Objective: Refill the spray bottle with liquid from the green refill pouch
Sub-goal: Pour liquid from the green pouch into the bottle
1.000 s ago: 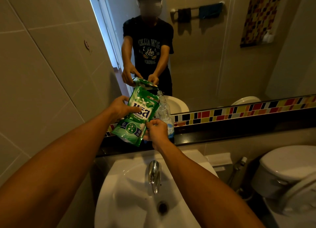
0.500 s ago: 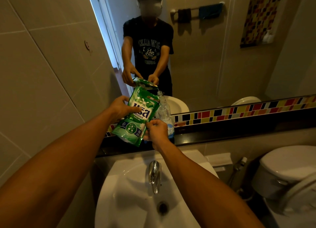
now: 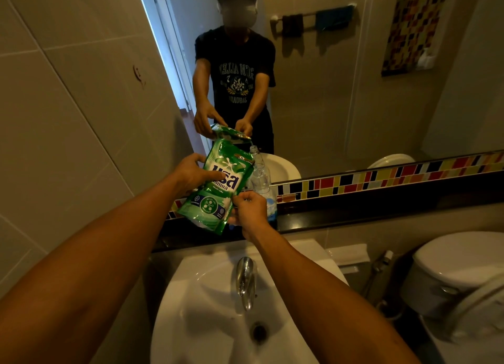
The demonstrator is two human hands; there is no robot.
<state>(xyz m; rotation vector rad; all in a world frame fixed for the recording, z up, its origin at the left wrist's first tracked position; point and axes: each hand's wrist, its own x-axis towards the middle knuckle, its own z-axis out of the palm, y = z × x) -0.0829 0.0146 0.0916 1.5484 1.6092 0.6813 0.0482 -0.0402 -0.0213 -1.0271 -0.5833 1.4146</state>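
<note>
**Both hands on pouch, pour at bottle neck**

Left hand (image 3: 195, 172) grips the upper side of the glossy green plastic refill pouch (image 3: 215, 189), thumb laid across the printed front. Right hand (image 3: 249, 208) pinches the pouch's lower corner, fingers curled around the edge. Pouch is tilted, its top corner leaning toward the open neck of the clear plastic spray bottle (image 3: 260, 180), which stands uncapped on the dark ledge (image 3: 354, 211) behind the white ceramic basin (image 3: 218, 322), just under the mirror (image 3: 327, 90). Whether liquid is flowing cannot be told; light is poor and the spout is hidden behind the pouch.

Risks, as judged:
- Neither hand steadies the bottle; a nudge from the pouch corner could tip it off the narrow ledge
- Narrow neck, soft pouch: a hard squeeze or drifting spout would send liquid down the bottle's outside and onto the ledge
- Fill level is hard to read, so overfilling is possible
</note>
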